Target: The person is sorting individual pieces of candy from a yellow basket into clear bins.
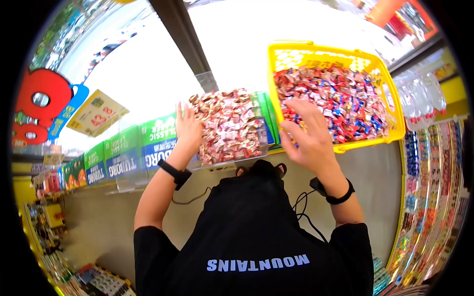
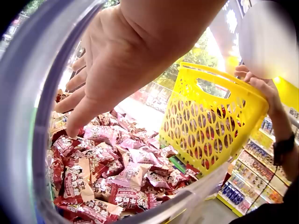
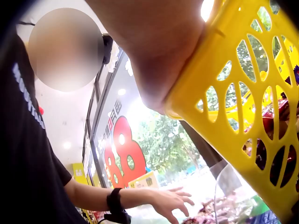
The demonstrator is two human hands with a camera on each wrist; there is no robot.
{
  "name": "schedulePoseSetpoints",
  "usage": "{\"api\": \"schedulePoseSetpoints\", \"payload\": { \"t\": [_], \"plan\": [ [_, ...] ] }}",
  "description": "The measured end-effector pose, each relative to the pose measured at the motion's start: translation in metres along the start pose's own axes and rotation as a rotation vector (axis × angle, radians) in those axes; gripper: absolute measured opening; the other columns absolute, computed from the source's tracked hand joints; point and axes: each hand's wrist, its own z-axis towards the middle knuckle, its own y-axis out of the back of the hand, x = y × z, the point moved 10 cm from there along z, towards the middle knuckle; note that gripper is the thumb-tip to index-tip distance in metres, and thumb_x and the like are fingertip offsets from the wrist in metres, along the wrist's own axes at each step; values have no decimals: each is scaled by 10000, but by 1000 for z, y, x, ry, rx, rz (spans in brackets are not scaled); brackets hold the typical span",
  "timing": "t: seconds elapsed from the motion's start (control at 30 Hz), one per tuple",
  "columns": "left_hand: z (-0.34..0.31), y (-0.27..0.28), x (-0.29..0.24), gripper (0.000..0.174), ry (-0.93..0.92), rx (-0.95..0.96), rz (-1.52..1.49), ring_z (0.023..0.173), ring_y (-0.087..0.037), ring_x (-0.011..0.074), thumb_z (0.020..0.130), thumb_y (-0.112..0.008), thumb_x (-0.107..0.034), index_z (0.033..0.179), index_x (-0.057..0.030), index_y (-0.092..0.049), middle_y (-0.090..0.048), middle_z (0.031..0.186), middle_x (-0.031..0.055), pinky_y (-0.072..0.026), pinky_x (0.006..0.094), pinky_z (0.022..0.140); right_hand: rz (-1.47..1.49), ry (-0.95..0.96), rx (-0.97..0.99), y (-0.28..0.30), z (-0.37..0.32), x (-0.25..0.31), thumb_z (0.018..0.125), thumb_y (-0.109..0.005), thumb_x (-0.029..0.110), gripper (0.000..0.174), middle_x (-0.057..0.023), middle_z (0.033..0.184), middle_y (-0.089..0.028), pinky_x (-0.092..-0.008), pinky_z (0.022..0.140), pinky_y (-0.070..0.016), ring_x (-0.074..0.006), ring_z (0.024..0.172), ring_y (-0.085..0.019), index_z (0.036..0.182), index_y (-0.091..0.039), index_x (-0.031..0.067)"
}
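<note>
A clear plastic bin is heaped with wrapped candies, pink, red and cream. My left hand lies at the bin's left side with its fingers extended. The left wrist view shows that hand low over the candies, fingertips right at the wrappers. To the right stands a yellow plastic basket with more wrapped candies in red, pink and blue. My right hand is over its near left rim, thumb and fingers loosely bent and apart, with nothing between them.
Green and blue Tuborg boxes line the counter on the left, below a price card. Clear bottles stand right of the basket. A window post rises behind. Stocked shelves run along the right, and cables hang near my body.
</note>
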Motion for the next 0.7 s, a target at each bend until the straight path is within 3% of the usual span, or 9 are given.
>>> {"api": "schedulePoseSetpoints", "payload": {
  "t": [0.07, 0.3, 0.33, 0.43, 0.47, 0.6, 0.7],
  "plan": [
    [0, -22, -2, 410, -8, -26, -37, 1656, -255, 370, 1043, -561, -332, 1290, -109, -801, -451, 1706, 170, 49, 635, 1339, -9, -9, -8, 0, -2, -2, 819, -807, 47, 197, -178, 1425, -632, -551, 1173, -474, -408, 1367, -590, 991, -711, 50],
    [-1, -11, -6, 402, 6, -14, -50, 1642, -284, 385, 1062, -520, -300, 1247, -110, -821, -492, 1675, 182, 32, 615, 1348, 21, 21, -25, -2, -3, 0, 845, -785, 111, 196, -200, 1375, -611, -557, 1160, -456, -409, 1358, -574, 993, -680, 35],
    [-1, -8, -6, 368, 1, -91, -63, 1618, -332, 388, 1042, -544, -276, 1171, -110, -845, -548, 1624, 195, 2, 605, 1352, 27, 19, -27, -1, -3, 0, 844, -784, 113, 198, -200, 1378, -609, -557, 1158, -457, -409, 1358, -573, 994, -680, 37],
    [-2, -4, -2, 337, 24, -142, -116, 1580, -393, 386, 1012, -570, -245, 1118, -98, -854, -602, 1565, 204, -33, 607, 1350, 37, 10, -30, 0, -3, -2, 836, -791, 104, 198, -192, 1377, -616, -552, 1158, -466, -405, 1355, -578, 996, -692, 42],
    [-7, 4, 0, 268, 20, -237, -136, 1534, -445, 400, 964, -613, -206, 989, -71, -843, -664, 1474, 206, -68, 617, 1345, 47, -3, -30, 0, -4, -3, 834, -800, 95, 194, -185, 1380, -621, -553, 1162, -470, -401, 1353, -584, 996, -705, 47],
    [-37, 49, 14, 145, -6, -487, -340, 1514, -470, 387, 889, -668, -151, 840, -53, -763, -684, 1406, 181, -140, 621, 1335, 65, -6, -53, 2, -4, -3, 840, -800, 101, 172, -191, 1370, -623, -552, 1139, -489, -390, 1340, -595, 974, -709, 46],
    [-73, 108, 24, 103, 1, -594, -477, 1503, -477, 379, 872, -689, -137, 878, -57, -755, -678, 1395, 154, -201, 608, 1327, 83, -4, -52, 3, -5, -4, 839, -791, 131, 179, -195, 1374, -619, -552, 1139, -481, -388, 1351, -581, 967, -703, 42]
  ]
}}
